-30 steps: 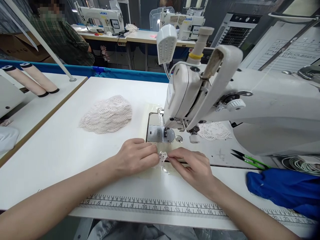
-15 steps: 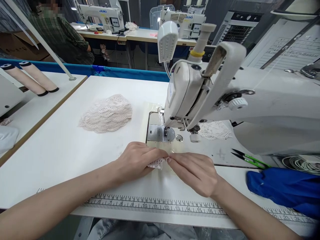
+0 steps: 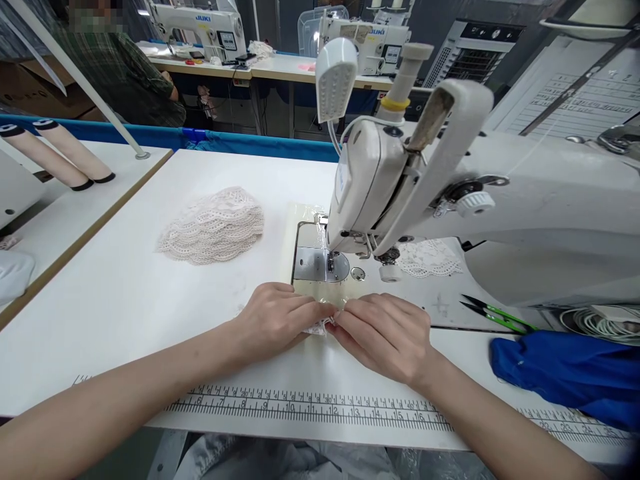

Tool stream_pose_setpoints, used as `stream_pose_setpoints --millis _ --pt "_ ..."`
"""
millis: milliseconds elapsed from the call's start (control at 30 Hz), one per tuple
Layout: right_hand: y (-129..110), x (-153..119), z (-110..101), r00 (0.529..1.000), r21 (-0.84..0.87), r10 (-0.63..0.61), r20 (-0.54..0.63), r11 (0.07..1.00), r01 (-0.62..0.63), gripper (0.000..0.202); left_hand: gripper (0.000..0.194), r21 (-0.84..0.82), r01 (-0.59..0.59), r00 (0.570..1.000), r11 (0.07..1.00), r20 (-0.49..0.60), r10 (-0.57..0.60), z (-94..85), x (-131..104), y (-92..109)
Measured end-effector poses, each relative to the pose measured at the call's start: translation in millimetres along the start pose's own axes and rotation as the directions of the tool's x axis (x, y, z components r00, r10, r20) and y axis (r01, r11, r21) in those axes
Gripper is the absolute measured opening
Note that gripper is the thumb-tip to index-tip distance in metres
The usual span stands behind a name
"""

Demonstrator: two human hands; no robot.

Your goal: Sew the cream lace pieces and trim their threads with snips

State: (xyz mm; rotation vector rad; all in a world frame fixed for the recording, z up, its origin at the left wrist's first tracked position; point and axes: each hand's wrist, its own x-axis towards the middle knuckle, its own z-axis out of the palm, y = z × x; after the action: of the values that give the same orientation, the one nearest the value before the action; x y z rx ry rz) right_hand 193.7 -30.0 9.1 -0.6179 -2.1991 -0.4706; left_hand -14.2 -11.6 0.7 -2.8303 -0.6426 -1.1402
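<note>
Far left, 2 pale thread cones (image 3: 75, 152) with black ends, tilted, just left of a slanted white rod (image 3: 81, 80); behind the rod, a co-worker in a dark plaid shirt (image 3: 120, 73). Then my white tabletop (image 3: 125, 313), a stack of pale scalloped lace pieces (image 3: 215, 227) lying on it, well apart from my arms. My left grip (image 3: 277, 317) next: fingers curled together, clamped on the small lace strip (image 3: 316, 328), which pokes out under my thumb side; most of it hidden by my hand. Strip sits between my 2 hands, in front of the metal needle plate (image 3: 313, 263), not under the needle. Printed ruler scale (image 3: 310, 407) runs along the front edge, nearer me. The white sewing machine (image 3: 360, 180) stands over the plate. My right grip (image 3: 387, 333) is pinched on the strip's right end, fingertips close to my left ones. Further right, 1 flat lace piece (image 3: 427, 259) lies under the machine arm, then green-handled snips (image 3: 507, 315), blades pointing left, and a crumpled blue cloth (image 3: 565, 373) just beside them.
</note>
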Motion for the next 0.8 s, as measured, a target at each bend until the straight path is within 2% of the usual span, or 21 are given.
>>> stream_pose_setpoints --millis 333,400,467,533,567,633,667,733,800 --pt "-0.1 -4.3 1.6 1.000 0.000 -0.021 -0.023 1.000 0.021 0.015 0.015 -0.012 0.046 0.999 0.999 -0.026 -0.046 2.2 -1.9 0.6" --pt "-0.2 -7.1 0.4 0.999 0.019 -0.030 -0.025 0.999 0.030 0.014 0.014 -0.043 0.091 0.996 0.995 -0.013 -0.092 -0.3 -1.2 3.0" --pt "-1.0 -8.8 -2.0 0.998 0.046 -0.046 -0.038 0.998 0.047 0.014 0.014 -0.125 0.197 0.980 0.972 0.054 -0.192 -5.6 1.5 7.4" --pt "-2.4 -8.7 -4.2 0.999 0.093 -0.031 -0.031 0.995 0.034 0.011 0.013 -0.226 0.377 0.919 0.898 0.212 -0.333 -11.6 5.7 11.9" --pt "-3.0 -8.3 -4.5 1.000 0.125 0.005 -0.006 0.992 -0.005 0.009 0.011 -0.250 0.476 0.864 0.843 0.311 -0.396 -13.7 7.7 13.4" --pt "-3.2 -7.2 -2.3 0.988 0.192 0.123 0.090 0.972 -0.138 0.007 0.014 -0.204 0.601 0.761 0.773 0.441 -0.476 -13.9 10.3 13.6" --pt "-2.5 -6.9 0.3 0.971 0.219 0.186 0.148 0.952 -0.216 0.007 0.018 -0.150 0.621 0.734 0.769 0.455 -0.504 -12.0 10.6 12.2" --pt "0.4 -7.1 7.5 0.923 0.252 0.298 0.242 0.900 -0.356 0.011 0.018 -0.039 0.620 0.721 0.784 0.423 -0.549 -5.4 9.3 7.7" --pt "4.6 -8.2 15.4 0.865 0.248 0.404 0.299 0.842 -0.479 0.013 0.006 0.053 0.613 0.724 0.788 0.361 -0.587 1.6 6.9 3.3"
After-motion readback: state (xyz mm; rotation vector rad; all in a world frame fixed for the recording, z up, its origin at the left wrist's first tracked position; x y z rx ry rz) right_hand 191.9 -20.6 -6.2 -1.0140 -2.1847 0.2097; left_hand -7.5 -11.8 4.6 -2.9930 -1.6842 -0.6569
